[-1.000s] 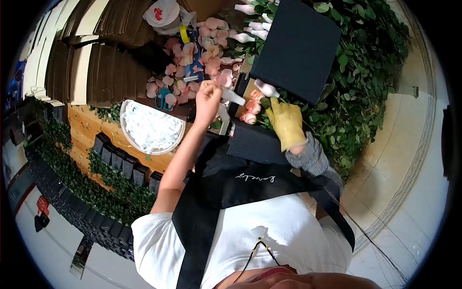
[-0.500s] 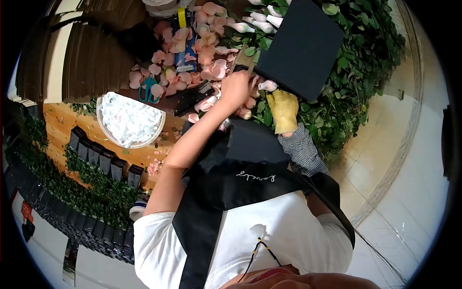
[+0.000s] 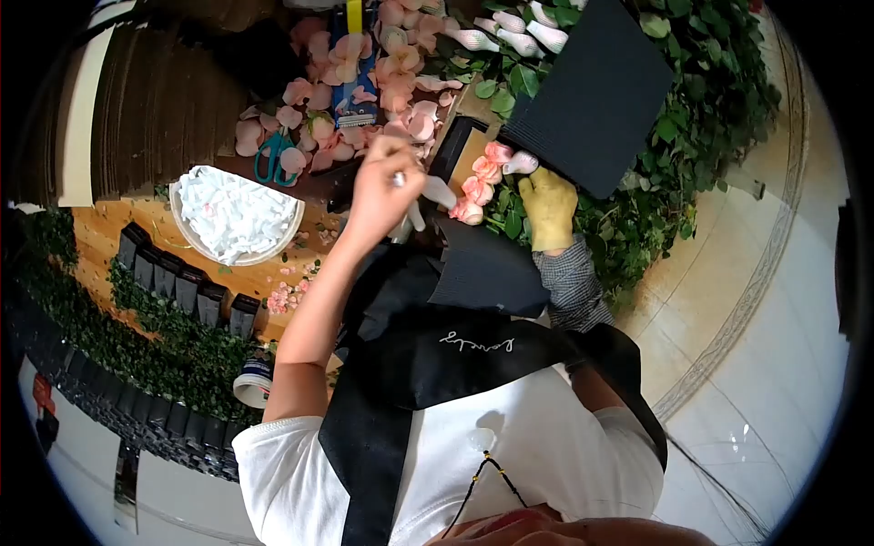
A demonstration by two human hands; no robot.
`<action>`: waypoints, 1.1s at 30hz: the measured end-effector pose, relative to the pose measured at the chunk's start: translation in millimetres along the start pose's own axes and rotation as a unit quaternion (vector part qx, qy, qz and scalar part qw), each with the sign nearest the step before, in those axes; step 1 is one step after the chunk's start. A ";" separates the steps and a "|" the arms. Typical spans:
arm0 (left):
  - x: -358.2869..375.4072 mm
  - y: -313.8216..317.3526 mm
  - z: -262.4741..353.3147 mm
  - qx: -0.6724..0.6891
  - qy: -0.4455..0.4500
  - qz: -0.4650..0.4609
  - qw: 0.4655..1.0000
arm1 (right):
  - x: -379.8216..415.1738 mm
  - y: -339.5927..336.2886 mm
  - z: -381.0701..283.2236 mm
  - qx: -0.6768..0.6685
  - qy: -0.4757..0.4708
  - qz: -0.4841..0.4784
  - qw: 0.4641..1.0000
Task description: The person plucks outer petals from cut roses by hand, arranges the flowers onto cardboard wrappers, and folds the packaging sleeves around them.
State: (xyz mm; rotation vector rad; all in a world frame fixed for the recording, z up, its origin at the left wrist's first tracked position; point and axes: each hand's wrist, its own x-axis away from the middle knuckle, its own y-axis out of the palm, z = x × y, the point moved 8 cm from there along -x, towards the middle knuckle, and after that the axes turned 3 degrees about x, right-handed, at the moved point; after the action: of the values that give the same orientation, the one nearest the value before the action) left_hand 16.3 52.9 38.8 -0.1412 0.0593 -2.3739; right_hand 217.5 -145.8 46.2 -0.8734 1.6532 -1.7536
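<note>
My left hand (image 3: 387, 187), bare, is raised over the near left of the worktable with its fingers curled together. Something small and white shows at the fingers, too small to name. A pale petal-like piece (image 3: 439, 192) is just right of it. Several pink roses (image 3: 477, 188) sit in a row at the edge of a cardboard piece (image 3: 472, 150). My right hand (image 3: 550, 209), in a yellow glove, is closed beside a rosebud in a white net sleeve (image 3: 521, 163), its fingertips partly hidden. Over it leans a black corrugated board (image 3: 596, 100).
Loose pink petals (image 3: 398, 86) cover the table around teal scissors (image 3: 272, 156) and a blue tool (image 3: 355, 96). At left stands a bowl of white pieces (image 3: 238, 218). Leafy stems (image 3: 710, 127) pile up at right, netted rosebuds (image 3: 519, 44) at the back. Black boxes (image 3: 187, 291) line the lower left.
My left hand has drawn back leftward from the roses, uncovering the row of pink blooms and the cardboard piece. My gloved right hand stays beside the netted rosebud. The whole view has shifted slightly.
</note>
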 end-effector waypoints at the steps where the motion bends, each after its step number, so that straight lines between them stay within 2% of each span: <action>1: -5.3 14.9 2.4 0.046 -0.011 -0.054 0.997 | 1.0 -6.8 -2.3 -0.016 -0.008 -0.006 1.000; 3: -17.8 51.5 -4.8 -0.031 -0.127 -0.222 0.966 | 2.1 -15.4 -4.4 -0.027 -0.004 0.003 1.000; 6: -35.5 94.3 32.6 -0.176 -0.002 -0.222 0.959 | 6.0 -14.4 -13.9 0.019 -0.036 -0.005 0.999; 7: -39.1 112.9 36.3 -0.278 -0.001 -0.262 0.924 | 8.0 -10.5 -19.1 0.044 -0.058 -0.033 0.997; 9: -37.3 131.4 38.6 -0.319 0.068 -0.267 0.907 | 13.1 1.5 -22.7 0.110 -0.042 -0.111 0.987; 10: -35.0 132.3 33.2 -0.319 0.071 -0.271 0.905 | 13.1 -4.4 -12.9 0.064 -0.010 -0.050 0.997; 11: -34.3 122.5 34.7 -0.258 0.098 -0.235 0.932 | 14.7 -9.3 -0.5 0.019 0.022 0.009 1.000; 12: -33.9 108.5 36.9 -0.196 0.123 -0.197 0.953 | 9.7 -14.0 5.0 -0.053 0.036 0.001 0.998; 14: -22.3 60.4 33.0 -0.078 -0.023 -0.126 0.989 | 8.1 -8.7 9.6 -0.052 0.047 -0.001 0.998; 15: -14.0 18.0 34.0 -0.037 -0.051 -0.043 0.997 | 7.6 -4.7 11.8 -0.047 0.058 -0.004 0.997; 16: -1.7 -23.7 30.6 -0.125 -0.131 -0.039 0.983 | 8.6 -1.6 8.8 -0.028 0.030 -0.001 0.999; 17: 16.5 -59.9 18.6 -0.209 -0.170 -0.071 0.961 | 12.4 -2.9 7.9 -0.037 0.034 -0.001 0.999; 18: 38.2 -91.1 11.0 -0.244 -0.229 -0.044 0.941 | 11.3 -8.6 1.2 -0.035 -0.001 -0.004 0.999; 19: 63.9 -137.3 -23.9 -0.337 -0.297 -0.020 0.893 | 10.8 -15.3 -5.1 -0.032 -0.036 -0.006 0.999; 20: 83.2 -181.2 -49.1 -0.374 -0.339 -0.008 0.863 | 12.4 -22.6 -6.0 -0.044 -0.051 -0.007 0.998; 21: 105.3 -228.2 -77.7 -0.326 -0.338 0.061 0.881 | 17.2 -26.0 -3.9 -0.045 -0.047 -0.025 0.998; 22: 119.8 -252.9 -79.2 -0.244 -0.341 0.122 0.900 | 19.4 -43.6 -10.2 -0.065 -0.037 -0.055 0.996; 23: 130.1 -285.0 -102.0 -0.254 -0.283 0.111 0.918 | 17.6 -61.2 -15.6 -0.082 -0.027 -0.085 0.993; 25: 121.5 -274.2 -65.9 -0.503 -0.319 0.097 0.798 | 11.0 -79.0 -28.4 -0.133 -0.047 -0.068 0.988; 27: 107.4 -226.4 -78.5 -0.459 -0.360 -0.041 0.811 | 11.8 -81.9 -38.8 -0.182 -0.067 -0.056 0.979; 29: 79.1 -132.7 -54.9 -0.299 -0.327 -0.168 0.880 | 11.1 -84.6 -41.0 -0.211 -0.084 -0.003 0.974; 30: 66.5 -87.1 -25.1 -0.172 -0.320 -0.173 0.916 | 14.3 -77.1 -32.9 -0.292 -0.026 -0.046 0.955; 31: 50.8 -52.1 -1.7 -0.115 -0.234 -0.182 0.948 | 19.7 -77.7 -31.9 -0.285 -0.021 -0.049 0.957; 32: 46.7 -31.8 -10.9 -0.103 -0.260 -0.184 0.942 | 25.3 -72.7 -29.6 -0.369 0.019 -0.076 0.926; 33: 35.0 -12.9 -4.1 -0.127 -0.239 -0.173 0.947 | 28.8 -66.6 -27.9 -0.452 0.057 -0.099 0.885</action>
State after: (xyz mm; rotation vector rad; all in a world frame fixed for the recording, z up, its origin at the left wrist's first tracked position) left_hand -18.2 38.0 38.8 -0.9117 0.1150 -2.5990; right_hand 179.8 -146.0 114.2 -1.3817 2.5913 -1.0898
